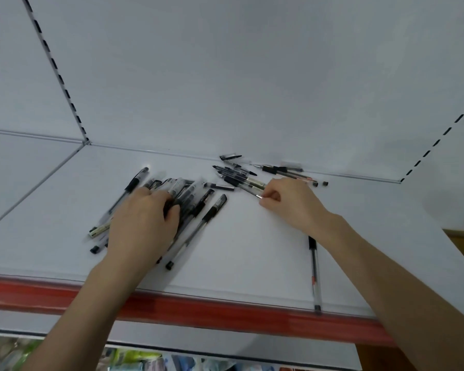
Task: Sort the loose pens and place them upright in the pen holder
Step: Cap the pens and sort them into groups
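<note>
A bundle of black-capped clear pens (190, 194) lies on the white shelf (247, 236) at left centre. My left hand (142, 223) lies over that bundle with its fingers curled round several pens. A second loose heap of pens (239, 175) lies near the back wall. My right hand (289, 202) pinches the near end of one pen (249, 190) from that heap. A single pen (315, 274) lies alone near the front edge, under my right forearm. No pen holder is in view.
The shelf has a red front strip (198, 309) and a white back wall with slotted uprights (56, 73). More pens (287, 171) lie along the back edge at right. Packaged goods (134, 360) show on a lower shelf.
</note>
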